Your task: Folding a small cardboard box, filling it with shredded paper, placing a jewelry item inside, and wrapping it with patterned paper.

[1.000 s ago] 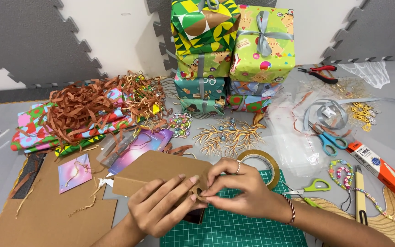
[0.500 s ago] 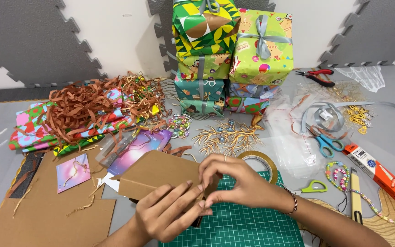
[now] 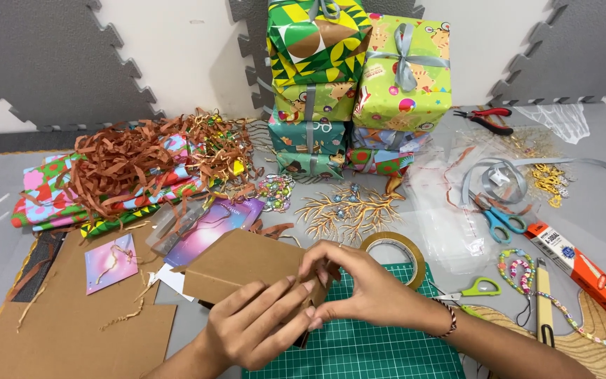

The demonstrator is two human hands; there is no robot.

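Cardboard box [image 3: 243, 270] sits low over the green cutting mat's [image 3: 373, 347] left edge, gripped by both your hands. Your right hand [image 3: 359, 284] has slid further over its right end since a moment ago, fingers curled down; your left hand [image 3: 257, 326] cups the near side, fingers spread. Tape roll [image 3: 395, 251] lies just behind, green scissors [image 3: 477, 288] to the right on the bench [image 3: 597, 203].

A home craft and gift-wrapping corner: a grey worktop [image 3: 597, 203] crowded with stacked wrapped gift boxes [image 3: 355, 84], brown paper shred [image 3: 135, 161], a green cutting mat [image 3: 380, 351], scissors [image 3: 499, 219], tape roll [image 3: 395, 247] (foam puzzle tiles [image 3: 43, 63] line the wall).
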